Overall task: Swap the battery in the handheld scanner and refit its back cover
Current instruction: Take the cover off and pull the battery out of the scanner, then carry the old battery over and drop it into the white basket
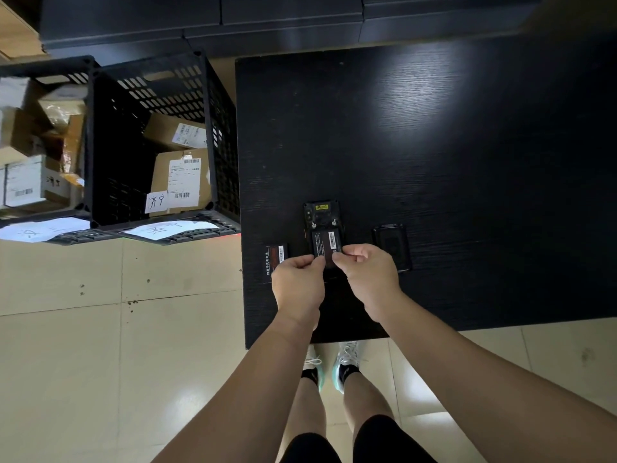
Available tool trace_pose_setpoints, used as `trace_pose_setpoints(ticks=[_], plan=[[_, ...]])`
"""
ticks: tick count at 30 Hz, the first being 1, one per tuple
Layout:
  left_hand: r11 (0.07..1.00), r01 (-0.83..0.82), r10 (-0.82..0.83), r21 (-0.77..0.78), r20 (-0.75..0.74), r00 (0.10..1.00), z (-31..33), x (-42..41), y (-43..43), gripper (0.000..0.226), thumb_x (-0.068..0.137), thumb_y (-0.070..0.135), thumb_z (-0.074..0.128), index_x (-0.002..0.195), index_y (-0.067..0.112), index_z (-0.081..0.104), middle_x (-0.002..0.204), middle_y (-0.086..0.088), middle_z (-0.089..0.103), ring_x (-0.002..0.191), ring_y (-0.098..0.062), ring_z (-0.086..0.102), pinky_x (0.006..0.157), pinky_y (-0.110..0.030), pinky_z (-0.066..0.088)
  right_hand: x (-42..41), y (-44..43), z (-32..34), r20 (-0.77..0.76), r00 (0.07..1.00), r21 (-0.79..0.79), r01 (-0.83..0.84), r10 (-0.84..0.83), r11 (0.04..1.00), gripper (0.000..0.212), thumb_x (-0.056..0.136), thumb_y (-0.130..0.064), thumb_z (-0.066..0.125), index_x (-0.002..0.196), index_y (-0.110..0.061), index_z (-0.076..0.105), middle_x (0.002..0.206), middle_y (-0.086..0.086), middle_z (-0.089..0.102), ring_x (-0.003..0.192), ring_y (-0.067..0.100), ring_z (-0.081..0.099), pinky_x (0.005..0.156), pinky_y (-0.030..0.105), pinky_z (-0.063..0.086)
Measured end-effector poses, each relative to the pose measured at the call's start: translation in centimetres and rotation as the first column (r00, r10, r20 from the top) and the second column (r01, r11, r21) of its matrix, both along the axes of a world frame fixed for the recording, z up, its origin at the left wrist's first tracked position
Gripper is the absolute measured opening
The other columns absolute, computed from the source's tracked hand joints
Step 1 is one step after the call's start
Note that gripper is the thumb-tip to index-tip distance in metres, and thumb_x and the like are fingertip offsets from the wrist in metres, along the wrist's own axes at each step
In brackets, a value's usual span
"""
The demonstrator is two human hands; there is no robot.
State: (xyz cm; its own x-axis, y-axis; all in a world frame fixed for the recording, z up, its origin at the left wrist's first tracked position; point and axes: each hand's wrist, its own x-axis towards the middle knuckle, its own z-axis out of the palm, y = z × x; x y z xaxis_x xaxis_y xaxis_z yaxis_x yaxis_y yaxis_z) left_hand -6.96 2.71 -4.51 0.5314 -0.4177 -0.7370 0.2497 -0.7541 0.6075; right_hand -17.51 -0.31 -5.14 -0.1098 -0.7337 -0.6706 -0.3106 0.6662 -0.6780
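Note:
The handheld scanner (pixel 320 213) lies face down near the black table's front left corner, its back uncovered. A black battery (pixel 326 244) with a white barcode label sits over its bay. My left hand (pixel 298 285) pinches the battery's near left edge and my right hand (pixel 369 271) pinches its near right edge. A second battery (pixel 276 257) with a red label lies on the table just left of my left hand. The black back cover (pixel 391 244) lies to the right of the scanner, partly behind my right hand. The scanner's near end is hidden by my hands.
The black table (pixel 434 145) stretches back and right. Two black slatted crates (pixel 160 145) holding cardboard parcels stand on the tiled floor to the left, close to the table's edge. Dark cabinets (pixel 283 21) run along the back.

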Motion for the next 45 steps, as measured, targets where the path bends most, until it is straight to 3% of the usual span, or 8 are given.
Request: trace_pose_setpoints(ticks=[8, 12, 17, 23, 31, 39, 42, 45], plan=[[1.000, 0.001, -0.001, 0.011, -0.032, 1.000, 0.1, -0.1, -0.2, 0.026, 0.089, 0.021, 0.074, 0.114, 0.014, 0.072, 0.087, 0.004, 0.072, 0.075, -0.006, 0.067, 0.050, -0.011, 0.046, -0.4, -0.3, 0.0, 0.096, 0.995, 0.062, 0.013, -0.018, 0.998, 0.031, 0.088, -0.019, 0.074, 0.118, -0.012, 0.068, 0.099, -0.003, 0.072, 0.089, 0.006, 0.066, 0.074, 0.018, 0.048], [1.000, 0.000, 0.000, -0.004, -0.048, 0.999, -0.2, -0.2, 0.0, 0.028, 0.090, 0.019, 0.073, 0.117, 0.013, 0.070, 0.091, 0.004, 0.071, 0.084, -0.009, 0.068, 0.063, -0.017, 0.051, -0.5, -0.1, 0.2, 0.106, 0.994, 0.071, 0.017, -0.024, 0.997, 0.031, 0.089, -0.019, 0.073, 0.119, -0.012, 0.067, 0.095, -0.006, 0.070, 0.089, 0.004, 0.065, 0.080, 0.020, 0.051], [0.999, 0.012, -0.014, -0.040, -0.065, 0.998, 0.2, -0.4, 0.3, 0.030, 0.090, 0.017, 0.071, 0.119, 0.011, 0.070, 0.100, 0.000, 0.074, 0.096, -0.017, 0.070, 0.089, -0.033, 0.059, -0.8, 0.3, 0.9, 0.124, 0.992, 0.070, 0.031, -0.039, 0.997, 0.033, 0.089, -0.018, 0.074, 0.120, -0.011, 0.067, 0.101, -0.003, 0.072, 0.095, 0.009, 0.067, 0.074, 0.017, 0.047], [0.996, -0.004, -0.004, -0.090, -0.084, 0.996, 2.9, -0.6, 0.5, 0.026, 0.088, 0.014, 0.073, 0.114, 0.012, 0.071, 0.097, 0.000, 0.074, 0.092, -0.015, 0.071, 0.083, -0.029, 0.059, -1.3, 0.5, 3.4, 0.164, 0.985, 0.056, 0.038, -0.046, 0.998, 0.023, 0.088, -0.017, 0.074, 0.111, -0.016, 0.068, 0.101, -0.001, 0.073, 0.096, 0.011, 0.068, 0.091, 0.030, 0.054], [0.983, 0.036, -0.048, -0.178, -0.068, 0.996, 8.8, -1.1, 0.5, 0.012, 0.091, 0.010, 0.069, 0.102, 0.012, 0.071, 0.083, 0.000, 0.074, 0.071, -0.010, 0.068, 0.064, -0.020, 0.057, -2.0, 0.3, 9.0, 0.181, 0.982, -0.001, 0.046, -0.045, 0.999, 0.021, 0.087, -0.016, 0.075, 0.108, -0.016, 0.069, 0.097, -0.001, 0.074, 0.093, 0.014, 0.070, 0.087, 0.033, 0.056], [0.956, 0.099, -0.133, -0.278, -0.107, 0.985, 14.0, -2.3, 1.1, 0.019, 0.091, 0.011, 0.069, 0.109, 0.007, 0.073, 0.092, -0.010, 0.079, 0.074, -0.016, 0.071, 0.073, -0.031, 0.060, -4.1, 0.8, 15.3, 0.197, 0.980, -0.075, 0.035, -0.020, 0.997, 0.020, 0.090, -0.016, 0.071, 0.109, -0.022, 0.065, 0.099, -0.003, 0.073, 0.091, 0.010, 0.070, 0.073, 0.026, 0.053], [0.934, 0.140, -0.184, -0.328, -0.106, 0.977, 15.8, -3.4, 0.8, 0.018, 0.092, 0.010, 0.069, 0.109, 0.007, 0.073, 0.093, -0.010, 0.079, 0.078, -0.016, 0.072, 0.071, -0.027, 0.058, -5.4, 1.1, 17.1, 0.216, 0.975, -0.130, 0.078, -0.048, 0.988, 0.020, 0.090, -0.014, 0.070, 0.109, -0.019, 0.066, 0.098, -0.001, 0.074, 0.088, 0.012, 0.072, 0.079, 0.033, 0.060], [0.914, 0.174, -0.229, -0.366, -0.111, 0.967, 17.6, -4.9, 0.0, 0.017, 0.093, 0.007, 0.068, 0.110, 0.010, 0.070, 0.099, -0.008, 0.077, 0.090, -0.016, 0.075, 0.083, -0.030, 0.061, -7.0, 1.3, 18.5, 0.256, 0.959, -0.158, 0.168, -0.124, 0.973, 0.021, 0.089, -0.011, 0.071, 0.108, -0.018, 0.066, 0.097, 0.001, 0.076, 0.086, 0.014, 0.075, 0.082, 0.038, 0.062]])
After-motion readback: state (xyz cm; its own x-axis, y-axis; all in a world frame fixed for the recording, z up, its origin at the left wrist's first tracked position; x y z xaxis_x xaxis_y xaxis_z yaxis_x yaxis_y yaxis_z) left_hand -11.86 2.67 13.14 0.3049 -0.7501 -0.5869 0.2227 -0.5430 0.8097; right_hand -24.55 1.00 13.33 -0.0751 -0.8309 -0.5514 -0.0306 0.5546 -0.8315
